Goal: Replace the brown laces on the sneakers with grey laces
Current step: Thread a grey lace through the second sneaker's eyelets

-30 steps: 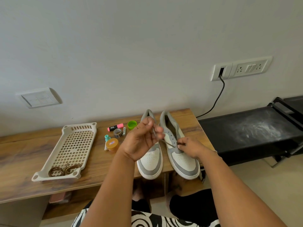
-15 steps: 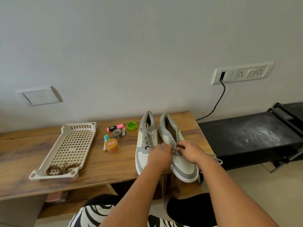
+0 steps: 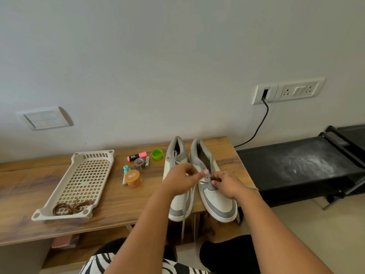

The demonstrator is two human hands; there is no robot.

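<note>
Left hand (image 3: 182, 179) is coming back down from its raised pull, fingers loose, pointing at your right sneaker (image 3: 215, 190); right hand (image 3: 227, 183) is pinching the grey lace (image 3: 203, 182) at the eyelets on the bench (image 3: 118, 204), threading continuing

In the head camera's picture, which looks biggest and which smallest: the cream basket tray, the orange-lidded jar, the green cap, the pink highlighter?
1. Cream basket tray, by far the largest.
2. Orange-lidded jar.
3. Pink highlighter and green cap: too alike to rank; the highlighter is longer, the cap wider.
</note>
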